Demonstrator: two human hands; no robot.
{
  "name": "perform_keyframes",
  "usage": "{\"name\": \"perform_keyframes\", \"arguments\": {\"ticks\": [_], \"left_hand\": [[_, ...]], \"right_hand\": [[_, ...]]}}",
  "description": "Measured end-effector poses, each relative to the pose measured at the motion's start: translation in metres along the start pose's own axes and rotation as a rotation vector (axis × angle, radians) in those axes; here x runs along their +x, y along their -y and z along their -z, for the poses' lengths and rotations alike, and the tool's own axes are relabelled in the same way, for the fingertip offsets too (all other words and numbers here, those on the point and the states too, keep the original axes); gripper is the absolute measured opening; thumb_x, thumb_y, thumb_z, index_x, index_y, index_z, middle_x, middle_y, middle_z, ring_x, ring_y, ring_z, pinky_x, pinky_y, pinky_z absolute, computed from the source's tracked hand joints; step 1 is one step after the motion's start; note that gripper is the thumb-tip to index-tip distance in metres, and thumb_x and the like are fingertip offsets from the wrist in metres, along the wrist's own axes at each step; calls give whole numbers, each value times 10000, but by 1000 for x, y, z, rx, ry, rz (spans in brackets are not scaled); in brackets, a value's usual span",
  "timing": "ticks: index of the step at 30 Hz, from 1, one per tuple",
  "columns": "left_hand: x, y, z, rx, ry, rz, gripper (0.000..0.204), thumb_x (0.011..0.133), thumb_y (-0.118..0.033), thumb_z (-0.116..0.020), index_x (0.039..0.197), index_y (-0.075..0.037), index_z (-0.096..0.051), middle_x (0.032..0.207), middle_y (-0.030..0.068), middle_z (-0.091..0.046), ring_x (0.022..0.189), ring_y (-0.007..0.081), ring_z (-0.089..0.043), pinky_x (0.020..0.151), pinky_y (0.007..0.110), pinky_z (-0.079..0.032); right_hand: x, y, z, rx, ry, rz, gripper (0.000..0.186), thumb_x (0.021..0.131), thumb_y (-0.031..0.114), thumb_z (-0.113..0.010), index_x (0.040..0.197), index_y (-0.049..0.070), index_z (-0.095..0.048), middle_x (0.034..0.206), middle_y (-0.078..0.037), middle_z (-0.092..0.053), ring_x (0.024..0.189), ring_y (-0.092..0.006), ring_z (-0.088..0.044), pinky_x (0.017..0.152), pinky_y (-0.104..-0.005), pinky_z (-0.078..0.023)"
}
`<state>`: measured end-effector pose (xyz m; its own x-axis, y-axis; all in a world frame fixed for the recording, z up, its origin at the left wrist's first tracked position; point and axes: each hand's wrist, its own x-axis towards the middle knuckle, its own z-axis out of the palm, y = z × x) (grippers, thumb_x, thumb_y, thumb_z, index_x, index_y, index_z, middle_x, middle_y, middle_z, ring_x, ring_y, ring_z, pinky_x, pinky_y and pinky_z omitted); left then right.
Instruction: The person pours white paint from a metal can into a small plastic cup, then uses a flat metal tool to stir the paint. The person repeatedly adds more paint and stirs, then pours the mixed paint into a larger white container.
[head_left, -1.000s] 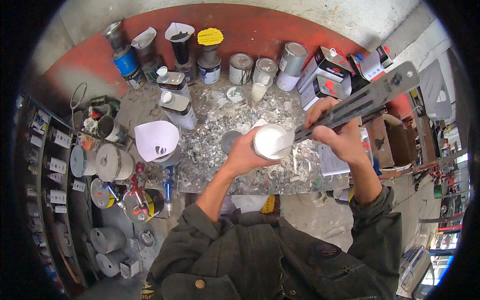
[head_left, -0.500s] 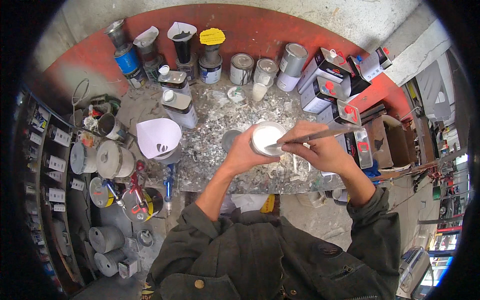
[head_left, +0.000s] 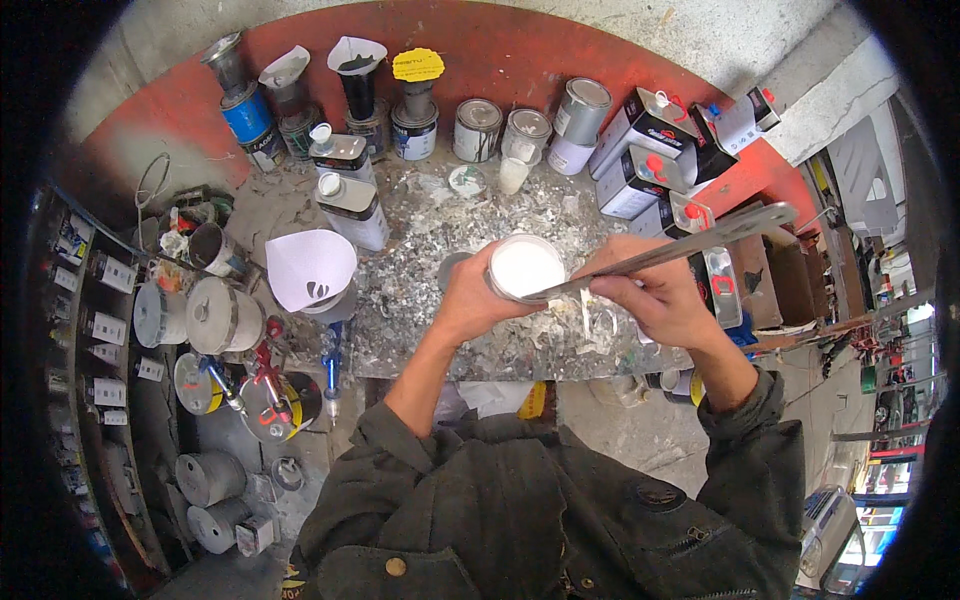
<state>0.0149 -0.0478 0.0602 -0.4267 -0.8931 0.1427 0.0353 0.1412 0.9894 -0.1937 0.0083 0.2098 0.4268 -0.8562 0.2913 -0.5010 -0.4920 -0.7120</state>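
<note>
Head view: I see left hand (head_left: 470, 300) wrapped round a small round can of white paint (head_left: 524, 267), above the paint-spattered bench (head_left: 420, 300). Right hand (head_left: 655, 295) grips a flat metal stirring stick (head_left: 680, 247), tip in the paint.

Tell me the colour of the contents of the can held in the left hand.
White, filling the open can; it shows best in the head view, the only one.

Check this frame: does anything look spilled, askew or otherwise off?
The worktop is crusted with dried paint splatter. Otherwise orderly: the left hand holds the can of white paint upright, and the right hand dips a flat metal stick into it. No fresh spill visible.
</note>
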Motion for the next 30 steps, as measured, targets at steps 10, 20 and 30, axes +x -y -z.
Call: {"name": "perform_keyframes", "arguments": {"ticks": [10,20,30], "left_hand": [[-1,13,-2,-5,11,-14,779,612,-156,-977,1298,-16,-636,1166,91,-739,1078,166,-681,974,342,-530],[-7,8,-5,-98,83,17,885,584,-112,-983,1367,-34,-579,1297,65,-651,1193,182,-612,1050,353,-481],[-9,25,-9,-133,-48,-7,794,640,-102,-961,1323,-35,-560,1238,83,-666,1172,184,-623,1019,351,-495]], "right_hand": [[10,20,51,84,29,-109,229,979,124,-600,951,-69,-721,868,-84,-680,627,-90,-548,535,-225,-401],[25,-18,22,-184,96,185,148,916,139,-733,996,18,-761,907,-107,-715,801,-277,-675,692,-377,-509],[5,-32,-18,-268,51,43,184,918,212,-755,893,30,-771,749,-157,-672,671,-360,-643,593,-422,-467]]}}
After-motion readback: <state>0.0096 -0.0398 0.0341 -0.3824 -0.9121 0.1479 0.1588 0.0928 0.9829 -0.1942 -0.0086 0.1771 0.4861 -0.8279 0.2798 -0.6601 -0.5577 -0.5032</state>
